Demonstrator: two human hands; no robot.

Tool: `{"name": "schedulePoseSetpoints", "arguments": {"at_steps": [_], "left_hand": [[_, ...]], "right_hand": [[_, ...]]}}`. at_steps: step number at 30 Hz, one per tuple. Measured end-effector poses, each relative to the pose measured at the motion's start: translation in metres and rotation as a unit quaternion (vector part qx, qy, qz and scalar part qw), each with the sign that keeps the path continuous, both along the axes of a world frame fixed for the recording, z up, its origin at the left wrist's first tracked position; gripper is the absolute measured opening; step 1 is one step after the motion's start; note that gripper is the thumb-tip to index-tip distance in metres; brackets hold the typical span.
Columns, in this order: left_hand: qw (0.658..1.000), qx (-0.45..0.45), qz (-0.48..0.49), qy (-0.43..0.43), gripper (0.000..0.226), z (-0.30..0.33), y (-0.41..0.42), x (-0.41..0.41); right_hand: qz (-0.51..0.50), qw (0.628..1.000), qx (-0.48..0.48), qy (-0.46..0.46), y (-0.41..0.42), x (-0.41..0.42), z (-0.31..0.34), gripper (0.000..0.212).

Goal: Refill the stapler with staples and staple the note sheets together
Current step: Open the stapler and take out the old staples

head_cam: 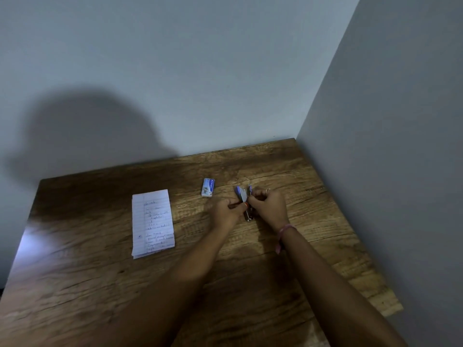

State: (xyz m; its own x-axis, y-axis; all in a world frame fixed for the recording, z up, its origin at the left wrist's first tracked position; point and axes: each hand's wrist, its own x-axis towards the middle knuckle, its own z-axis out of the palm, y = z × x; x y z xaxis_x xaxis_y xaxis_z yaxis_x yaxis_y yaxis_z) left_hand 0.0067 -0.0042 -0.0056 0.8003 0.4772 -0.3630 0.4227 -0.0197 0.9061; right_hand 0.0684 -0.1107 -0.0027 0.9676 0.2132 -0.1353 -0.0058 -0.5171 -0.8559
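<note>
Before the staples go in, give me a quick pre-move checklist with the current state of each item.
1. Stapler held in both hands: ok, left hand and right hand both grip it.
2. Stapler opened for loading: ok, its blue parts stand spread apart.
3. Staple channel empty and unobstructed: cannot tell, fingers cover it.
4. Staple box within reach: ok, on the table just left of the hands.
5. Staple strip out of the box: cannot tell, none visible.
6. Note sheets ready: ok, stacked flat at the left, untouched.
</note>
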Motion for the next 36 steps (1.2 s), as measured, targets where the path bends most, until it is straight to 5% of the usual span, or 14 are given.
{"name": "schedulePoseSetpoints", "arguments": {"at_steps": [7,17,22,29,36], "left_hand": [[0.993,-0.100,-0.027,-0.062,0.026,0.017,-0.005,-0.020],[0.979,-0.145,0.014,-0.144,0.015,0.049,-0.012,-0.043],[0.971,-0.159,0.022,-0.178,0.022,0.060,-0.018,-0.052],[0.864,-0.405,0.117,-0.274,0.016,0.082,-0.009,-0.054],[0.783,-0.510,0.162,-0.316,0.021,0.094,-0.007,-0.059]], "right_hand": [[-0.035,0.996,0.071,-0.031,-0.005,-0.019,0.016,0.005],[0.001,0.942,0.314,0.119,-0.016,-0.047,0.056,0.030],[0.028,0.928,0.342,0.148,-0.019,-0.060,0.071,0.018],[-0.005,0.834,0.503,0.227,-0.035,-0.068,0.083,0.015],[0.018,0.788,0.545,0.285,-0.044,-0.090,0.074,0.034]]}}
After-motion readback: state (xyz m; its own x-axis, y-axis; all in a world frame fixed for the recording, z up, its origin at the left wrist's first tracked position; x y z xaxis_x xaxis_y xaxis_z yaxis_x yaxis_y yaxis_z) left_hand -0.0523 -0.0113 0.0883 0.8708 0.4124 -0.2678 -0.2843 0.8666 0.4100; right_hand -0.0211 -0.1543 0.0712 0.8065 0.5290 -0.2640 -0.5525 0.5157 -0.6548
